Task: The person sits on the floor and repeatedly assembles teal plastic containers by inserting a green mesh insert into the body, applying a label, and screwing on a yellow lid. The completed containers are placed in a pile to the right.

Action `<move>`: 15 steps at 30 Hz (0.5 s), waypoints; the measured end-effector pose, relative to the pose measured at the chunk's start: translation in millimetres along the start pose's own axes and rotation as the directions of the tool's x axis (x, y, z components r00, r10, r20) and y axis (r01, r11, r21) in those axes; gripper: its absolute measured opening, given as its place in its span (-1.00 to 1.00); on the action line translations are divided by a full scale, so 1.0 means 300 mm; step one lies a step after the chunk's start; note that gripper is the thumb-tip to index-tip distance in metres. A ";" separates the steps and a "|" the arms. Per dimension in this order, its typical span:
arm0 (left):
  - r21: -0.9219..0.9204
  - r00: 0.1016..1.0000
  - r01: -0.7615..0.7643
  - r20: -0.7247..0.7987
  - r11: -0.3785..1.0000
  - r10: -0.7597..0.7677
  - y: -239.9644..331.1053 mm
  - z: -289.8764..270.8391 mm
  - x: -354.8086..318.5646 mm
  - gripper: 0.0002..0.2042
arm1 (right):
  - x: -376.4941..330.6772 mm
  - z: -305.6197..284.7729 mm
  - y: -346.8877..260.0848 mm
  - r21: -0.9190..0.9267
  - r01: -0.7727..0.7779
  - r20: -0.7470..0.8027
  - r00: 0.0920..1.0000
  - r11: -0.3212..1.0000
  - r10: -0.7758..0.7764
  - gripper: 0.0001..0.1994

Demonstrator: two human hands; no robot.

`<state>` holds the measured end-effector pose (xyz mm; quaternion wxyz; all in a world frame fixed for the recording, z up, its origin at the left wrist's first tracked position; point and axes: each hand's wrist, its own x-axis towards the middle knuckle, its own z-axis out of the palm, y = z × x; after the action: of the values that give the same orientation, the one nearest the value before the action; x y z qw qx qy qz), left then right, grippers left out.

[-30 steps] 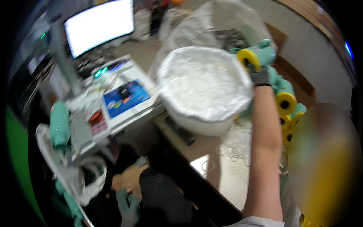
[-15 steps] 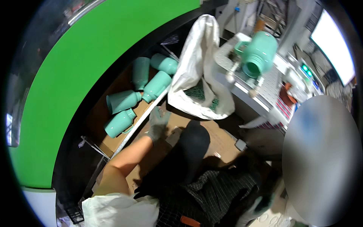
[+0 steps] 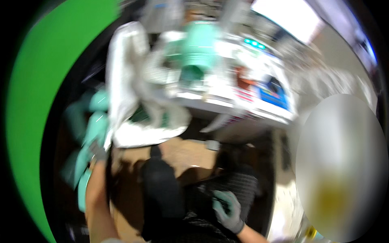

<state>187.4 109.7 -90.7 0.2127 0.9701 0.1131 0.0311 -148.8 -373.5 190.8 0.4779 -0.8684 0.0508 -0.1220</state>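
- One curved green panel [image 3: 36, 101] fills my left side.
- A white sack [image 3: 125, 77] gapes between it and the white worktop [image 3: 190, 96].
- Several teal bottles [image 3: 96, 125] lie together between panel and sack; another teal bottle [image 3: 200, 48] is on the worktop, mouth toward me.
- My gloved left hand [image 3: 97, 152] is at those bottles (too blurred to tell whether my fingers grip one).
- My gloved right hand [image 3: 229, 210] is over my lap, fingers curled; I can't tell whether they hold anything.
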 end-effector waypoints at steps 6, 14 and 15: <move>-0.564 0.868 -0.409 -0.484 0.717 0.114 0.156 -0.477 -0.361 -0.37 | 0.046 0.061 -0.042 0.362 -0.191 0.134 0.979 0.912 0.151 -0.54; -0.788 0.844 -0.079 0.273 0.610 0.462 1.108 -0.885 -1.068 -0.48 | 0.029 0.134 0.012 0.812 -0.430 0.415 0.901 0.395 0.128 -0.14; -0.900 0.735 -0.054 0.258 0.433 0.628 1.010 -0.792 -1.060 -0.33 | -0.004 0.003 -0.029 0.790 -0.612 0.613 0.786 -0.040 0.084 -0.19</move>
<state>-85.2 -135.7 248.2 0.6680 0.6997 -0.1963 -0.1599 -149.9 -368.0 197.6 0.9430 -0.2665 0.0851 0.1804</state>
